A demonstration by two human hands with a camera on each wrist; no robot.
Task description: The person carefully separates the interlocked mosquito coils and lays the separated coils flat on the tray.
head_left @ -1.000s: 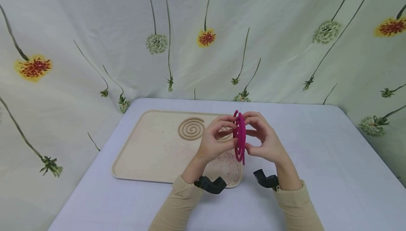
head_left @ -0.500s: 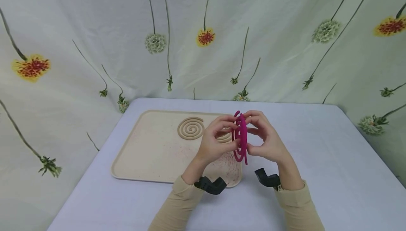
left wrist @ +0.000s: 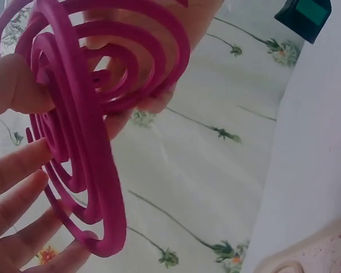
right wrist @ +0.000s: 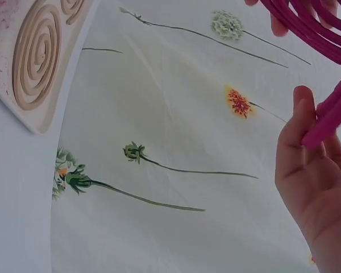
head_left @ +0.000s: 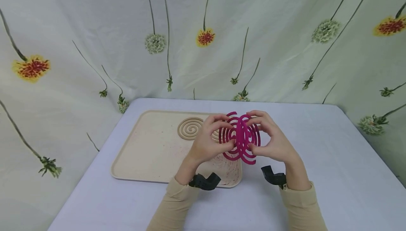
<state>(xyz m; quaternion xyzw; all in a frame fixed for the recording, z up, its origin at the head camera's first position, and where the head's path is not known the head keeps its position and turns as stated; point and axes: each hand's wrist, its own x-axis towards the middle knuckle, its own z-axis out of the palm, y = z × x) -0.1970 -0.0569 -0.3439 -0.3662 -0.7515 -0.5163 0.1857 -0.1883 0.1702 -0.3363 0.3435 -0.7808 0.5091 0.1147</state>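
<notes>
Left hand and right hand each pinching one pink spiral coil, the interlocked pair half parted, held above the beige tray's right end on the bench

Staged recording setup: floral sheet backdrop behind cloth-covered table w/ tray.

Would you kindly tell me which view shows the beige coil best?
The head view: the beige coil lies whole on the tray. The right wrist view shows it slanted at the frame's corner; the left wrist view shows none of it.
</notes>
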